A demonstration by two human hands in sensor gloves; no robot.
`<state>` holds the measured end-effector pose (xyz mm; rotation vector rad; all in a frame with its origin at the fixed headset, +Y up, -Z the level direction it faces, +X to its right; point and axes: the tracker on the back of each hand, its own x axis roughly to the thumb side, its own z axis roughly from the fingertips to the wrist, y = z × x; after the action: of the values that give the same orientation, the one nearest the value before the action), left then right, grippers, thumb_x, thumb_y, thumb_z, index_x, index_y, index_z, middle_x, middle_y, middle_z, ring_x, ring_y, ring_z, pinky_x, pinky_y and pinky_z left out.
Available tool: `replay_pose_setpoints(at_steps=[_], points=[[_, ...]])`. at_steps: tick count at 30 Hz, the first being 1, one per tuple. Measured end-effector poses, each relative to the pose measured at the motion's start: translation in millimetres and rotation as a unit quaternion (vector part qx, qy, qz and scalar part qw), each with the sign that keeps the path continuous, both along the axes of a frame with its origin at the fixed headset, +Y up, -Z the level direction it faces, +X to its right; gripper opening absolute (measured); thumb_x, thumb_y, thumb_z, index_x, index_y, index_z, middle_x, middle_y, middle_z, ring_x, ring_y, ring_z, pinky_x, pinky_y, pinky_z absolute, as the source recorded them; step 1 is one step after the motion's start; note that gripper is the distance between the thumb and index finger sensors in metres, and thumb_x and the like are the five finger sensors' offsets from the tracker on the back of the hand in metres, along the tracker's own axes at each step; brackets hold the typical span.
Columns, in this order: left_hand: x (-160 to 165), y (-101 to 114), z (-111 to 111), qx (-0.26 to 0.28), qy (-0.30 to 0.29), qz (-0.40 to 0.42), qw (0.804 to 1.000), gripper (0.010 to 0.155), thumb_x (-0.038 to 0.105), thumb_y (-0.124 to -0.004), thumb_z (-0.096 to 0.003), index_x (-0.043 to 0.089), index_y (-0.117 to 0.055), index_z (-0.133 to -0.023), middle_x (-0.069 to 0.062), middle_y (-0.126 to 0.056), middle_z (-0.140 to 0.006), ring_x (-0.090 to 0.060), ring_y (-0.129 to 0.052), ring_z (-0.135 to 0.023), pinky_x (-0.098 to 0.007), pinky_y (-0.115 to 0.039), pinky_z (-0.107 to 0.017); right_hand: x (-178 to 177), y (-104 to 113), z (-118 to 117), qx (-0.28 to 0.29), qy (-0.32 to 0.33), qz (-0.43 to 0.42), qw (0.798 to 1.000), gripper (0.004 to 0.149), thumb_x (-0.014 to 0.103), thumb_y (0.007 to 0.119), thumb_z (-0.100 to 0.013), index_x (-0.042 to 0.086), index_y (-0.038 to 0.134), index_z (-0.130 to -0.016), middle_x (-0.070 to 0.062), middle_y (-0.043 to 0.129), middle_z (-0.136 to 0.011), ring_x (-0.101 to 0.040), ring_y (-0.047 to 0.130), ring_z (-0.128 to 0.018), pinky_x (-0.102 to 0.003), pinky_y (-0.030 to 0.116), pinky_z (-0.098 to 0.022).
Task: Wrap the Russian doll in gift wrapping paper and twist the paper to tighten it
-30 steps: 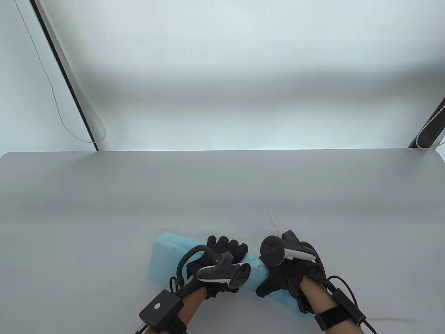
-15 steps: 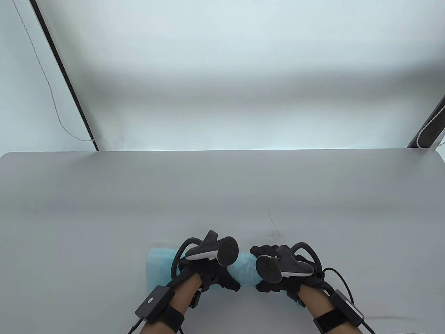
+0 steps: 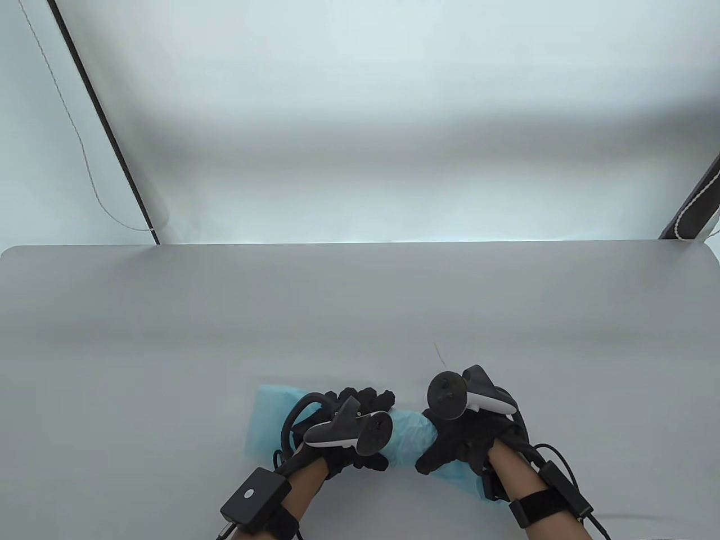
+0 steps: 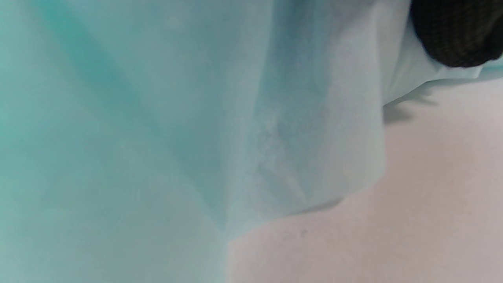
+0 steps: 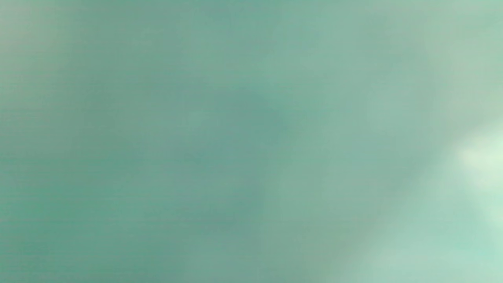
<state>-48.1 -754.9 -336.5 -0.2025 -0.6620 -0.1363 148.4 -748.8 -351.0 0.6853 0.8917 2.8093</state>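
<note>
Near the table's (image 3: pixel 169 337) front edge lies a roll of blue paper (image 3: pixel 409 436) (the doll inside is hidden); the left hand (image 3: pixel 360 433) curls round its left part, the right hand (image 3: pixel 458 444) clamps round its right end; loose paper fans out past both hands.

No readable text, label, brand, number or sign anywhere in these views.
</note>
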Motion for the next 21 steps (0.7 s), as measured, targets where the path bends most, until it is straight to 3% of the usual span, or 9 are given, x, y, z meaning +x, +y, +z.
replay_pose_setpoints(at_steps=[4,7,8,13,15,18,21], points=[[-3.6,0.7,-10.2,-0.041,0.023,0.011,0.999,0.109,0.080,-0.085,-0.0329,0.028,-0.036,-0.116,-0.013,-0.070,-0.116,-0.047,-0.088,-0.089,-0.062,-0.077,-0.060,-2.9,8.2,14.7,0.149,0.033,0.030,0.988,0.107,0.066,0.090,-0.045,0.008,0.043,-0.122,-0.023,0.073,-0.113,-0.039,0.084,-0.094,-0.061,0.067,-0.073],[-9.4,0.5,-19.3,-0.109,0.049,0.032,0.992,0.109,0.082,-0.084,-0.0328,0.027,-0.041,-0.116,-0.013,-0.075,-0.113,-0.047,-0.091,-0.084,-0.059,-0.079,-0.057,-15.9,6.3,24.9,0.269,0.104,0.125,0.949,0.110,0.064,0.090,-0.044,0.009,0.036,-0.122,-0.021,0.067,-0.117,-0.036,0.082,-0.098,-0.060,0.066,-0.076],[-12.5,0.0,-21.1,-0.136,0.057,0.036,0.988,0.109,0.083,-0.083,-0.0331,0.026,-0.041,-0.116,-0.013,-0.076,-0.112,-0.046,-0.091,-0.083,-0.059,-0.079,-0.057,-19.0,5.1,25.1,0.285,0.119,0.132,0.942,0.110,0.064,0.090,-0.044,0.009,0.034,-0.122,-0.020,0.066,-0.117,-0.034,0.083,-0.098,-0.059,0.067,-0.076],[-21.2,-1.6,-20.2,-0.172,0.061,0.045,0.982,0.109,0.083,-0.082,-0.0345,0.024,-0.041,-0.116,-0.014,-0.075,-0.112,-0.045,-0.086,-0.087,-0.060,-0.075,-0.059,-19.1,2.5,20.0,0.250,0.098,0.055,0.962,0.105,0.063,0.095,-0.042,0.010,0.048,-0.118,-0.017,0.079,-0.107,-0.033,0.088,-0.089,-0.057,0.071,-0.072],[-15.8,1.3,-14.1,-0.140,0.054,0.024,0.988,0.112,0.080,-0.083,-0.0346,0.022,-0.033,-0.117,-0.014,-0.066,-0.118,-0.046,-0.075,-0.100,-0.067,-0.064,-0.067,-20.2,4.2,17.7,0.224,0.087,0.064,0.969,0.103,0.064,0.097,-0.041,0.009,0.053,-0.117,-0.017,0.083,-0.103,-0.032,0.092,-0.084,-0.055,0.074,-0.070],[0.5,5.1,0.0,-0.048,0.029,-0.028,0.998,0.112,0.072,-0.087,-0.0361,0.022,-0.028,-0.117,-0.015,-0.049,-0.126,-0.052,-0.049,-0.114,-0.078,-0.043,-0.073,-19.0,4.6,11.2,0.165,0.062,0.059,0.983,0.103,0.067,0.096,-0.041,0.006,0.058,-0.115,-0.018,0.088,-0.098,-0.031,0.095,-0.080,-0.053,0.078,-0.066],[12.5,4.1,7.7,0.037,-0.010,-0.072,0.997,0.116,0.073,-0.086,-0.0344,0.022,-0.021,-0.116,-0.017,-0.041,-0.127,-0.054,-0.038,-0.116,-0.077,-0.036,-0.075,-12.5,1.5,6.1,0.099,0.031,0.045,0.994,0.103,0.067,0.097,-0.041,0.005,0.060,-0.114,-0.020,0.088,-0.098,-0.032,0.096,-0.078,-0.054,0.078,-0.065]])
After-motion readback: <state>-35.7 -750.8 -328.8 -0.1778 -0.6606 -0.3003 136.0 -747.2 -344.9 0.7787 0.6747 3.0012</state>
